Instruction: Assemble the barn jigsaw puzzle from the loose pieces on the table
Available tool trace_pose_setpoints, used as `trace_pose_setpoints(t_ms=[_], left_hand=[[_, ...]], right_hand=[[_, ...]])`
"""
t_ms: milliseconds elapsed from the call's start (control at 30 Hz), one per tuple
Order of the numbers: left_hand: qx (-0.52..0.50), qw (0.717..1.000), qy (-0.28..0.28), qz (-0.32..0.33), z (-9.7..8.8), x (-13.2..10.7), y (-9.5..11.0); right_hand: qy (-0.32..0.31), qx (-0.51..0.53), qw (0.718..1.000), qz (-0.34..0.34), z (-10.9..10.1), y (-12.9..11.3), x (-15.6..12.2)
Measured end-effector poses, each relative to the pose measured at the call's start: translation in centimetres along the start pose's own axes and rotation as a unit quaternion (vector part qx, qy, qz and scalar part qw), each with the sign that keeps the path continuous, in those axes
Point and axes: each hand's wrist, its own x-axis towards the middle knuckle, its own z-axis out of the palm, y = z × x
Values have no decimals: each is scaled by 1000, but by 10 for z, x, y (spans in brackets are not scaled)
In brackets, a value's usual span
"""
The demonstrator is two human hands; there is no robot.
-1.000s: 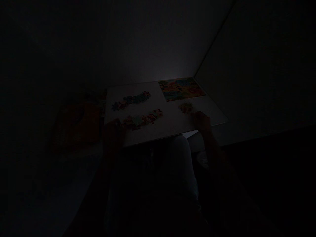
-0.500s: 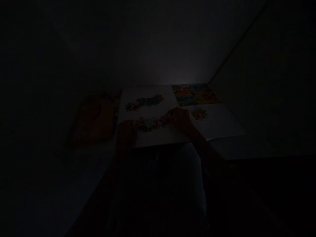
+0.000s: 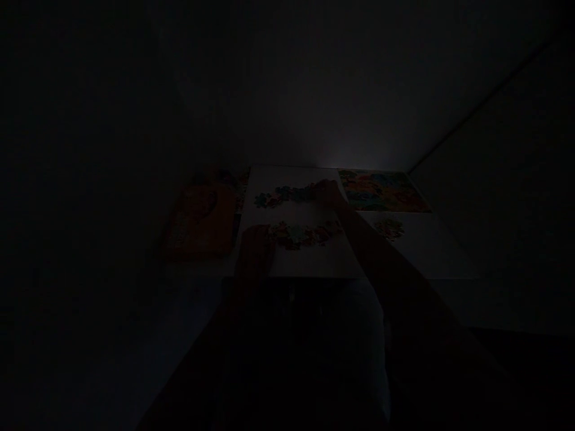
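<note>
The scene is very dark. A white board (image 3: 309, 263) lies in front of me with loose puzzle pieces on it. My left hand (image 3: 254, 246) rests on the board's near left edge, beside a near row of pieces (image 3: 302, 233). My right hand (image 3: 330, 193) reaches to the right end of a far row of bluish pieces (image 3: 284, 195). The fingers of both hands are too dim to read. A small joined cluster (image 3: 389, 227) lies to the right, and a colourful picture sheet (image 3: 381, 190) lies at the far right.
An orange box-like object (image 3: 200, 221) lies left of the board. Walls close in behind and to the right. My lap sits in shadow below the board's near edge.
My right hand went from the small cluster at the right, across the near row, and out to the far row of pieces. The view shifted, so the board sits more to the right. My left hand stayed put.
</note>
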Motion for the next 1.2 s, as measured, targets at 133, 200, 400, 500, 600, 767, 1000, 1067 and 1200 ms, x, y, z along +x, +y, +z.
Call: trace_pose_setpoints(t_ms=[133, 200, 400, 500, 600, 767, 1000, 1067, 1200], left_hand=[[-8, 1000, 7, 8, -1, 0, 0], [-11, 1000, 12, 7, -1, 0, 1], [-3, 1000, 8, 0, 2, 1, 1], [-1, 1000, 14, 5, 3, 2, 1], [0, 1000, 18, 3, 3, 2, -1], [7, 1000, 7, 5, 2, 1, -2], [25, 1000, -4, -2, -2, 3, 2], [22, 1000, 1, -3, -2, 4, 2], [17, 1000, -1, -2, 0, 5, -1]], right_hand=[[18, 19, 997, 72, -2, 2, 3], [29, 42, 993, 108, -4, 2, 2], [7, 35, 989, 143, -18, 6, -3], [-18, 39, 989, 140, -24, 7, -6], [30, 53, 991, 120, -28, 1, -14], [202, 120, 968, -93, -55, -27, -64], [292, 97, 919, -246, -137, -89, -189], [297, 97, 912, -265, -156, -98, -209], [316, 105, 899, -284, -169, -94, -221]])
